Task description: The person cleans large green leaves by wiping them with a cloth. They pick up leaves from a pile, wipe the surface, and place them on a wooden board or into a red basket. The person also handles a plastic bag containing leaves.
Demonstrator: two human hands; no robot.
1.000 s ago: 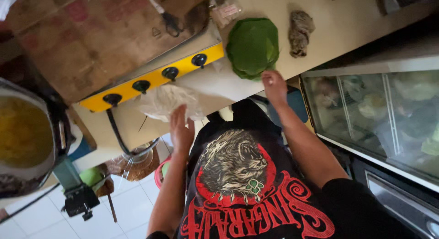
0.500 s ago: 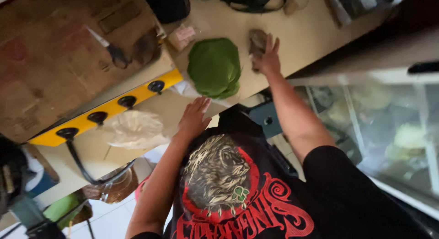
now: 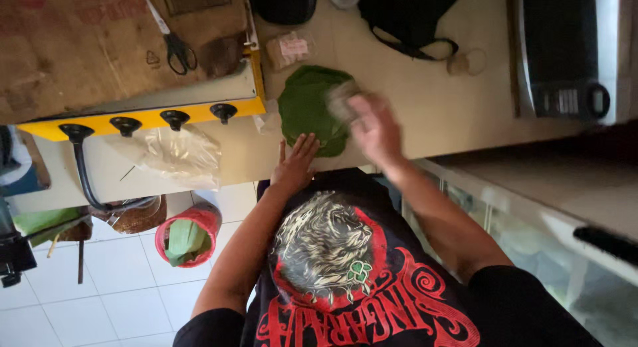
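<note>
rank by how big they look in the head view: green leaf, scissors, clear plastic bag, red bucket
1. clear plastic bag
2. green leaf, close to the bag in size, so unsure
3. red bucket, lower on the floor, so likely looks smaller
4. scissors

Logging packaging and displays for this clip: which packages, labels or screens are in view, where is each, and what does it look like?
Small clear packet: on the counter above the green leaf, squarish, brownish contents, pale label.
Clear plastic bag: counter edge below the yellow stove front, crumpled, translucent.
Microwave control panel: counter, far right, dark with a round dial; details blurred.
Cardboard sheet: over the stove, brown, faint red print.
</note>
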